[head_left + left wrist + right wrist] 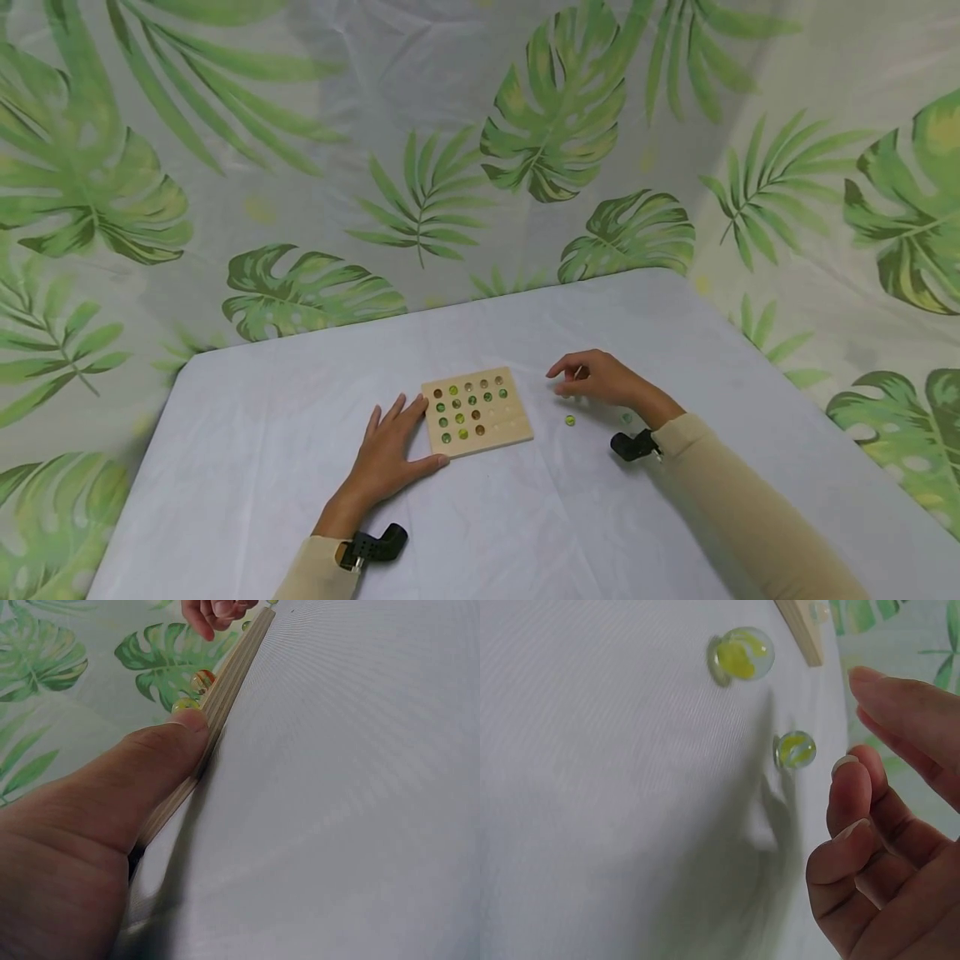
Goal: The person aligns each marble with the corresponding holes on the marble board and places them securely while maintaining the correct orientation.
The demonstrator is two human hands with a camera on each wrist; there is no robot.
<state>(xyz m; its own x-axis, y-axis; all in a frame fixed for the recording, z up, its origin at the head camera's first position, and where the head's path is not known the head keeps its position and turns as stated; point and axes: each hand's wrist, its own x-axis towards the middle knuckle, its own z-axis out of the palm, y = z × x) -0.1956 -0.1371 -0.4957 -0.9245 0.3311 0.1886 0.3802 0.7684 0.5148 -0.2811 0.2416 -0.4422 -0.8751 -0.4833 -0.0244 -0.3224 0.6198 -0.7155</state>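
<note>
A pale wooden board (517,423) lies on the white tablecloth, with glass marbles in many of its round hollows; several hollows at its lower right hold none. My left hand (390,450) is spread at the board's left side, fingertips at the left edge and thumb at the near edge. The left wrist view shows that thumb (161,750) pressed against the board's side, close to a yellow marble (187,705). To the right of the board, my right hand (596,379) hovers with loosely bent fingers, thumb and index apart, nothing visibly held. Below it lies a yellow-green marble (570,421).
A clear greenish marble (626,417) lies on the cloth by the right wrist. The white-covered table (247,433) ends in front of a leaf-patterned backdrop (420,200), which also rises along the right side.
</note>
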